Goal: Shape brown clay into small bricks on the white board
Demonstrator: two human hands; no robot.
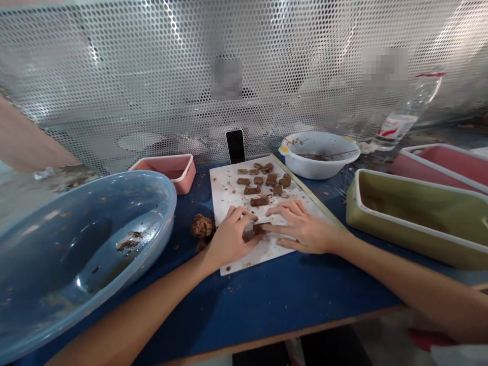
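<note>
On a white board (224,203) lies a brown, clay-like piece (262,227) between my two hands. My left hand (231,239) is curled about its left end, thumb and fingers closed on it. My right hand (305,229) has its fingers stretched out and apart, and the index fingertip touches the same piece. Several small brown blocks (260,201) lie on the board beyond my hands, with crumbs scattered among them. A rough brown lump (202,226) sits on the blue table just left of the board.
A large blue basin (163,188) stands on the left, before a pink tray (186,175). A phone (235,146) leans against perforated metal (183,66). Right are a white bowl (320,170), a plastic bottle (398,124), an olive tray (400,239) and another pink tray (450,157).
</note>
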